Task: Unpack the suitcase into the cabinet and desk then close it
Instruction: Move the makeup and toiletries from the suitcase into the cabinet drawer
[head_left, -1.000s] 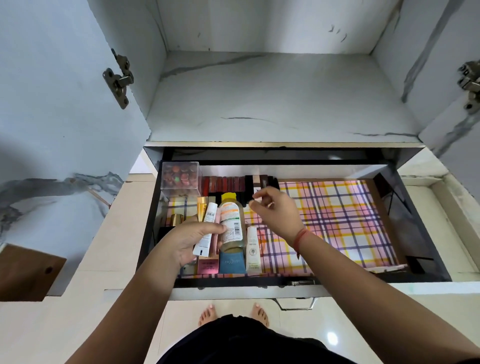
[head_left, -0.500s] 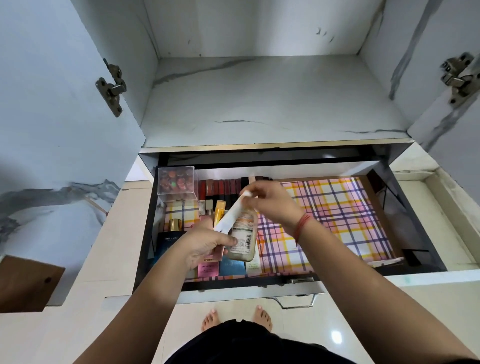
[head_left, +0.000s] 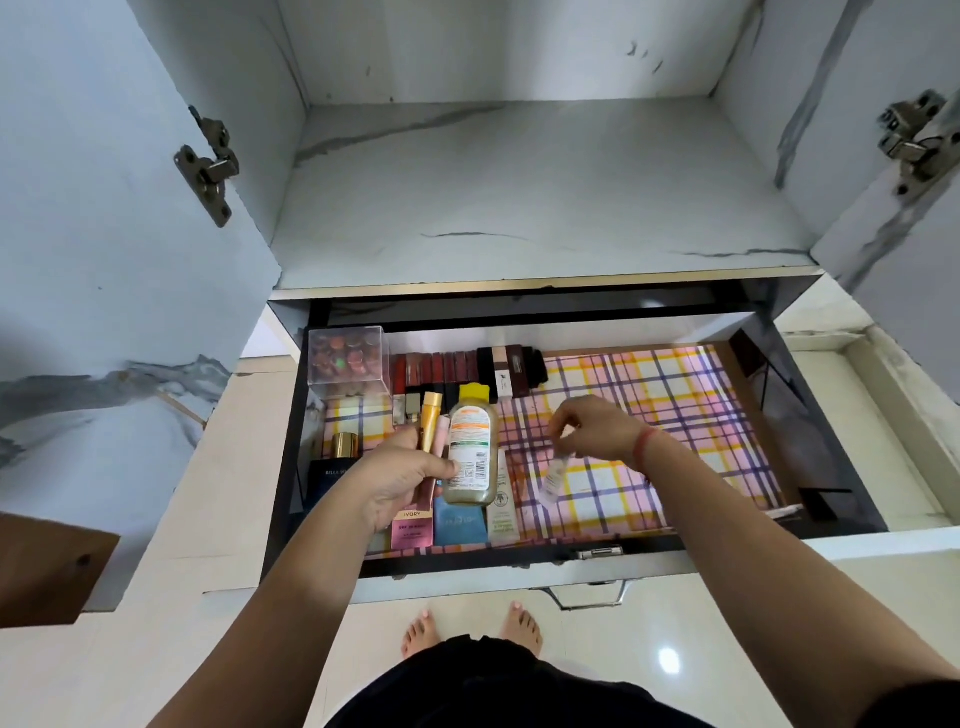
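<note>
Cabinet (head_left: 519, 182): both doors are swung open and one bare marbled shelf is seen inside. A hinge (head_left: 208, 166) is fixed to the left door.

Drawer (head_left: 519, 558): pulled out below the shelf. Its floor is covered by a plaid liner (head_left: 675, 405). The goods are kept to the left half.

Left hand (head_left: 400, 480): held over the drawer's front left. Its fingers and thumb are curled round a bunch of three items. These are a bottle (head_left: 470, 452) with a yellow cap, a gold tube (head_left: 430, 421) and a pink tube (head_left: 441, 436), all held roughly upright.

Right hand (head_left: 597, 431): held over mid-liner, just right of the bottle, with a red thread (head_left: 643, 447) worn at the wrist. A small tube (head_left: 553, 478) is pinched at its top by the fingertips and hangs down, blurred. Contact with the liner cannot be told.

Clear box (head_left: 347, 358): set in the back left corner and filled with round reddish items.

Lipsticks (head_left: 441, 366): lined up along the back wall, right of the box.

Front left: a dark perfume (head_left: 337, 467) with a gold cap is stood by the left wall. A pink carton (head_left: 413, 527), a blue pack (head_left: 460, 522) and a white tube (head_left: 501, 509) are laid side by side under the left hand.
</note>
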